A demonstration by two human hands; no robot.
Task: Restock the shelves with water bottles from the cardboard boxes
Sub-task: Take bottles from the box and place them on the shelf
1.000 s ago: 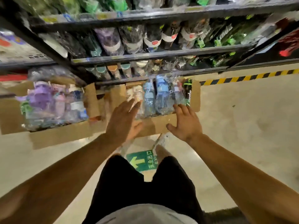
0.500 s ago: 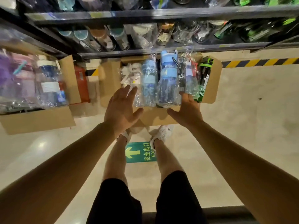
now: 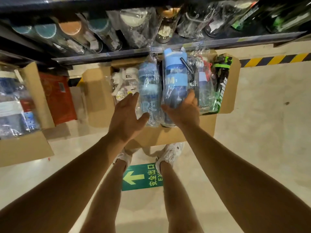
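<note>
Head view — I see the right hand [image 3: 182,109] cupped round the lower end of a wrapped dark-blue bottle [image 3: 175,81], thumb on its left side, fingers curled behind it, its cap pointing at the shelf [image 3: 176,46]. The left hand [image 3: 125,117] is spread, fingers straight, palm just beside the light-blue bottle [image 3: 149,91] — contact I cannot tell. Both bottles lie in the cardboard box [image 3: 225,91] on the floor.

Clear plastic water bottle [image 3: 175,84]: blue, pale-blue band
Open cardboard box [image 3: 168,137]: plain brown
Rectangular floor sign [image 3: 143,179]: green, yellow arrow
Floor tape strip [image 3: 272,58]: yellow-black stripes
</note>
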